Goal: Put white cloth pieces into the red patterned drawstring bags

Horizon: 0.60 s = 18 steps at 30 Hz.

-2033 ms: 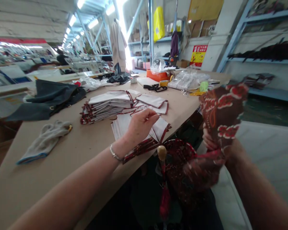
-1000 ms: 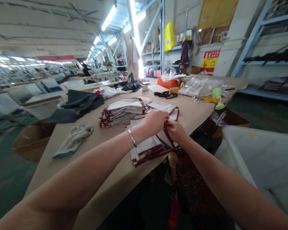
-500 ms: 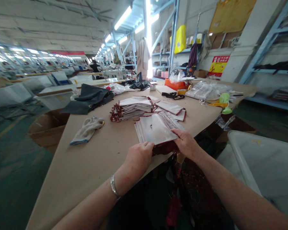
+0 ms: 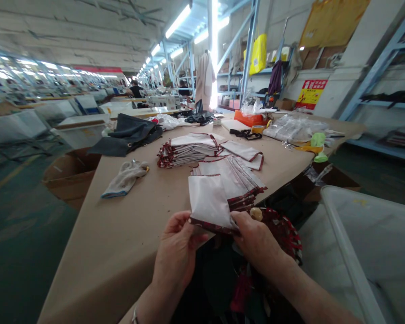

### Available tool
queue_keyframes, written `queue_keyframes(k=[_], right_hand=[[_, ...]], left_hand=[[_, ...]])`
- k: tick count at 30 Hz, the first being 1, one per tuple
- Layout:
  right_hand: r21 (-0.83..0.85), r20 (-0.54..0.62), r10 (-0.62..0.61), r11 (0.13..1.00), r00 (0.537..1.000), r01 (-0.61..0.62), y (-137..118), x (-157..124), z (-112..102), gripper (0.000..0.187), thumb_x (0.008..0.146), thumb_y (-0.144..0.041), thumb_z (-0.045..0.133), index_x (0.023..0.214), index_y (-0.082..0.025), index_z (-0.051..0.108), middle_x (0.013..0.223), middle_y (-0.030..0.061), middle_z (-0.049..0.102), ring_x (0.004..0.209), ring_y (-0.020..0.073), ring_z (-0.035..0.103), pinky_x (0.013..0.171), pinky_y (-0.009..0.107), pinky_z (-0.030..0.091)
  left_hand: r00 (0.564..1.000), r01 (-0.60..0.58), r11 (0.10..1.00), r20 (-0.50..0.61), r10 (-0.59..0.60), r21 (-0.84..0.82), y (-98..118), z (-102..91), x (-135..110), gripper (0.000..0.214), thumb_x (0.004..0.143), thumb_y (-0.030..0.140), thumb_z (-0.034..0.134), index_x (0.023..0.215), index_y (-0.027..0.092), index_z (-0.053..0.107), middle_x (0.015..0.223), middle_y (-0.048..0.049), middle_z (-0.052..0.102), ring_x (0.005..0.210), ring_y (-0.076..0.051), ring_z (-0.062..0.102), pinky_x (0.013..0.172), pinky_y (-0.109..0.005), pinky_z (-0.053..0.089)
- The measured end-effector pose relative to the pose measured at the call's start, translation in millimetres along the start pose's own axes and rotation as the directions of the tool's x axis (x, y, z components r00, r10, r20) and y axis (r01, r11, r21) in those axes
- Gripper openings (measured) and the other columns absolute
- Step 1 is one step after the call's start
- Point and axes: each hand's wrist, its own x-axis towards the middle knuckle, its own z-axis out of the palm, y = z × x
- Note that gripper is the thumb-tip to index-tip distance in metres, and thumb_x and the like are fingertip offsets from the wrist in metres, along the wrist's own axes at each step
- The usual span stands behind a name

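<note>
Both my hands hold one white fabric sleeve with a dark red patterned hem upright over the table's near edge. My left hand pinches its lower left corner, my right hand pinches its lower right corner. Just behind it lies a fanned pile of the same sleeves on the brown table. A taller stack of sleeves sits farther back. Under my hands, a folded red patterned umbrella with a wooden knob pokes up at the table's edge.
A grey work glove lies at the left of the table, dark cloth behind it. Plastic bags, an orange box and a green object stand at the far right. A white bin is at my right.
My right hand put down the red patterned cloth and joined my left at the pile. Together they lifted one sleeve off the pile and drew it toward me.
</note>
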Motion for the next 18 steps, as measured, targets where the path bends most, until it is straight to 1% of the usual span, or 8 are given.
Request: queue_keyframes(k=[2,4,5,7,9,11,14,18], right_hand=[[0.208,-0.015,0.089,0.974,0.996,-0.084,7,-12,16,0.015,0.084,-0.017,0.051,0.096,-0.019,0.059,0.089,0.0054,0.064,0.079,0.0201,0.061,0.068,0.028,0.042],[0.497,-0.014,0.2,0.852,0.98,-0.167,10,-22,29,0.01,0.086,-0.026,0.053,0.08,-0.019,0.059,0.074,0.0019,0.061,0.07,0.0174,0.057,0.064,0.027,0.041],[0.667,0.003,0.271,0.717,0.963,-0.204,9,-26,33,0.015,0.085,-0.031,0.055,0.077,-0.019,0.059,0.07,0.0005,0.059,0.067,0.0161,0.055,0.063,0.026,0.041],[0.938,0.079,0.416,0.277,0.906,-0.209,2,-30,36,0.021,0.081,-0.041,0.061,0.076,-0.02,0.058,0.069,-0.0009,0.059,0.064,0.0147,0.054,0.061,0.026,0.043],[0.973,0.213,0.467,-0.182,0.858,-0.142,-6,-30,33,0.022,0.076,-0.041,0.067,0.08,-0.021,0.058,0.074,-0.0013,0.062,0.065,0.0143,0.056,0.063,0.026,0.047],[0.897,0.312,0.427,-0.426,0.849,-0.116,-9,-31,28,0.023,0.075,-0.04,0.069,0.079,-0.021,0.057,0.071,-0.0029,0.062,0.06,0.012,0.055,0.06,0.024,0.047],[0.869,0.403,0.267,-0.412,0.876,-0.274,-2,-43,18,0.03,0.074,-0.044,0.071,0.069,-0.018,0.056,0.055,-0.0055,0.053,0.045,0.0069,0.041,0.046,0.019,0.036],[0.902,0.405,-0.171,-0.088,0.898,-0.423,10,-74,-7,0.046,0.074,-0.052,0.068,0.051,-0.015,0.055,0.046,-0.0032,0.045,0.043,0.0058,0.035,0.045,0.019,0.029]], left_hand=[[0.988,0.15,0.986,-0.032,-0.153,-0.066,-7,-6.4,-9,0.019,0.064,0.02,0.077,0.073,0.02,0.059,0.067,0.0044,0.061,0.055,-0.007,0.057,0.047,-0.016,0.052],[0.965,0.252,0.962,-0.04,-0.257,-0.103,-18,-11.8,-13,0.019,0.065,0.017,0.076,0.072,0.02,0.059,0.065,0.0042,0.061,0.052,-0.006,0.055,0.051,-0.017,0.053],[0.957,0.283,0.952,-0.031,-0.288,-0.119,-25,-13.6,-14,0.019,0.065,0.017,0.076,0.072,0.02,0.059,0.066,0.0039,0.061,0.052,-0.006,0.055,0.052,-0.018,0.054],[0.949,0.316,0.944,0.029,-0.314,-0.099,-39,-14.5,-19,0.02,0.064,0.021,0.078,0.072,0.02,0.059,0.067,0.0032,0.062,0.053,-0.007,0.055,0.051,-0.019,0.053],[0.933,0.324,0.944,0.143,-0.331,0.067,-48,-12.0,-27,0.019,0.064,0.027,0.078,0.068,0.018,0.061,0.06,0.003,0.057,0.049,-0.008,0.05,0.044,-0.017,0.046],[0.883,0.299,0.907,0.274,-0.38,0.296,-50,-7.1,-35,0.024,0.067,0.031,0.076,0.058,0.016,0.06,0.05,0.0037,0.048,0.044,-0.006,0.042,0.04,-0.016,0.036],[0.791,0.328,0.874,0.402,-0.462,0.358,-36,1.8,-40,0.032,0.068,0.036,0.075,0.053,0.015,0.056,0.051,0.0029,0.046,0.046,-0.006,0.039,0.04,-0.016,0.033],[0.708,0.551,0.813,0.41,-0.575,0.188,-21,14.9,-28,0.03,0.063,0.037,0.077,0.061,0.017,0.055,0.058,0.001,0.056,0.044,-0.007,0.044,0.038,-0.017,0.032]])
